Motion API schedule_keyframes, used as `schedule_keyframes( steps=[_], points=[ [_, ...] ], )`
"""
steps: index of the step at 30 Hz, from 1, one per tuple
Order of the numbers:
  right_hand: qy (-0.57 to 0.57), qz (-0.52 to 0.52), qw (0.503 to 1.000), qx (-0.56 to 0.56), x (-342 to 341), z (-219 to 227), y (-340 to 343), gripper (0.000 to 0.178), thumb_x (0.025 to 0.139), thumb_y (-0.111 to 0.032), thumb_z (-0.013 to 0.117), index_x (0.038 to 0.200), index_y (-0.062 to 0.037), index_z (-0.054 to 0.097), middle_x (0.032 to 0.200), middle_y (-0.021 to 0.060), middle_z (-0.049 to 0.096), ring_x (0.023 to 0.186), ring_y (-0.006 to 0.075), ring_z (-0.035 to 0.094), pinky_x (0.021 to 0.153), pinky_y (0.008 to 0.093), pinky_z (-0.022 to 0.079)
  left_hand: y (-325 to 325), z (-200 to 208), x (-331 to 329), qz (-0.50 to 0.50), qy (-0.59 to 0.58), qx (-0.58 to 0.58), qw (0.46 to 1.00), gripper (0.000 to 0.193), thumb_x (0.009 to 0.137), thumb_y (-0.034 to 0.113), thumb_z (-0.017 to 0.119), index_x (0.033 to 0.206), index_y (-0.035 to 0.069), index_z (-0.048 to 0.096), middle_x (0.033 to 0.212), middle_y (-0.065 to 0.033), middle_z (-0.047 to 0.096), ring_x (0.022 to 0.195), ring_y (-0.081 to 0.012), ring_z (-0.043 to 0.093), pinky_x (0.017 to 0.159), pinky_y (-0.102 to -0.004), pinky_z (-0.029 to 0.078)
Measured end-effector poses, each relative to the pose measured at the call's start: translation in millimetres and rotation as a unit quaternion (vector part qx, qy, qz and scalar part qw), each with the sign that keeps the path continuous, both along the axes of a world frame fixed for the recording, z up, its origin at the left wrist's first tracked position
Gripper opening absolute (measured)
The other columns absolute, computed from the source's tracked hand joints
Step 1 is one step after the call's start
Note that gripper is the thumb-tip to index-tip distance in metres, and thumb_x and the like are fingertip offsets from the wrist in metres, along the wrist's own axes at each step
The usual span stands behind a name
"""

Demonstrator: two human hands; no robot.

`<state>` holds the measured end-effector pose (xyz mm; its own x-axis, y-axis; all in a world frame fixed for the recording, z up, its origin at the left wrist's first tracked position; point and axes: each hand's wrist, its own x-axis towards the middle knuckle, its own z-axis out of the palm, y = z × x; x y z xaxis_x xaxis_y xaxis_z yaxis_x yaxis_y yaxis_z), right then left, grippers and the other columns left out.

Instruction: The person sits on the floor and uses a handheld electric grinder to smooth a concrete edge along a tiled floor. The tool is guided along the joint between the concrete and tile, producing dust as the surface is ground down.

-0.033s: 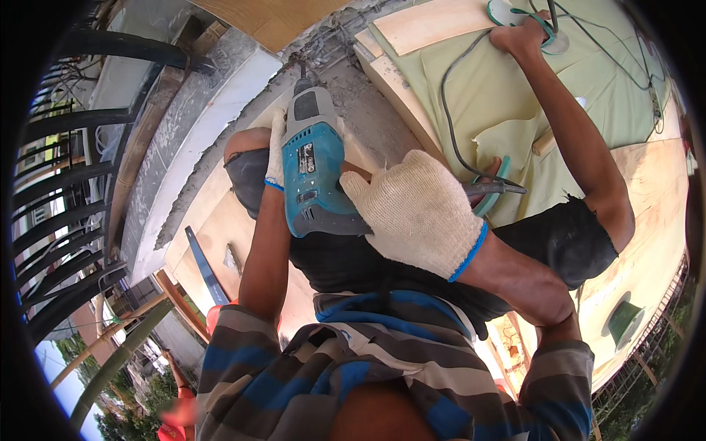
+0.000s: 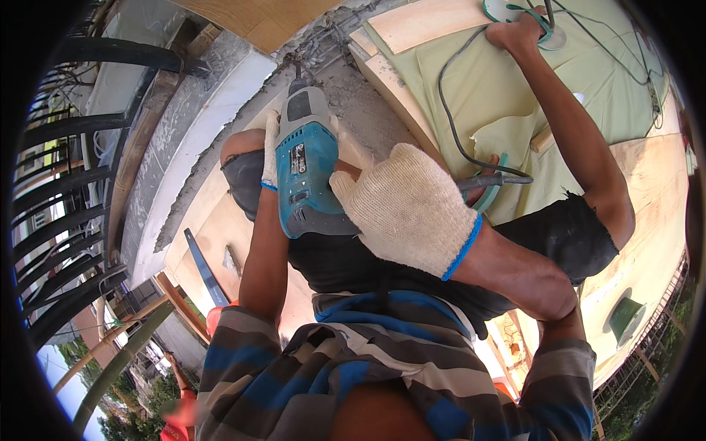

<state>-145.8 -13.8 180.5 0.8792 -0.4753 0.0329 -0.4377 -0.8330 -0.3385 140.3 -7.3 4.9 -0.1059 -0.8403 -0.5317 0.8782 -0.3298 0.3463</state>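
A teal and grey rotary hammer drill lies across my view, its bit end pointing away from me at the rough concrete. Whether the tip touches the concrete, I cannot tell. My right hand, in a cream knitted glove with a blue cuff, is closed round the rear handle, which it mostly hides. On the drill's left side, near its front, my left hand wears a matching glove and grips the tool; most of its fingers are hidden. A dark power cord runs off to the right of the handle.
Black metal railings stand at the left, beside a white-edged slab. A handsaw lies on plywood near my left arm. Green sheeting is under my sandaled foot. Another person in red shows at lower left.
The drill and both gloved hands have shifted slightly to the left. The cord behind the handle has moved a little too. My grip looks the same.
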Motion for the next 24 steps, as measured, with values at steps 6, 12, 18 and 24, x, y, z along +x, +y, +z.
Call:
schedule_keyframes(
  steps=[6,12,18,24],
  points=[
    [0.006,0.051,0.998,0.040,-14,-9,-17,0.056,0.084,-0.032,0.090,0.127,-0.0015,0.070,0.079,0.0169,0.075,0.077,0.0374,0.080,0.077,0.0507,0.060,-4,-1,-9,0.028,-0.005,-0.010,1.000,0.083,0.116,0.071,0.057,0.169,0.007,0.054,0.155,-0.0243,0.065,0.139,-0.0431,0.067,0.118,-0.0604,0.061],
    [0.041,-0.029,0.992,0.120,-25,-14,3,0.078,0.086,-0.037,0.090,0.155,-0.0109,0.066,0.091,0.0193,0.080,0.086,0.0418,0.080,0.085,0.0531,0.062,-5,3,-5,-0.037,0.006,0.052,0.998,0.100,0.106,0.088,0.056,0.164,0.006,0.059,0.149,-0.0311,0.071,0.132,-0.0468,0.074,0.106,-0.0613,0.068],
    [0.016,-0.078,0.989,0.122,-22,-20,18,0.074,0.086,-0.037,0.090,0.152,-0.0098,0.069,0.103,0.0210,0.083,0.095,0.0417,0.082,0.088,0.0529,0.063,-19,20,1,-0.092,-0.072,0.109,0.987,0.101,0.107,0.093,0.045,0.155,0.008,0.067,0.141,-0.0310,0.074,0.126,-0.0478,0.076,0.108,-0.0687,0.063],
    [0.006,-0.115,0.987,0.108,-21,-24,25,0.075,0.084,-0.040,0.089,0.152,-0.0133,0.073,0.108,0.0203,0.084,0.099,0.0404,0.082,0.091,0.0514,0.065,-38,52,-4,-0.147,-0.197,0.205,0.948,0.086,0.113,0.085,0.037,0.142,0.012,0.074,0.132,-0.0187,0.080,0.115,-0.0403,0.079,0.104,-0.0658,0.063]
  ],
)
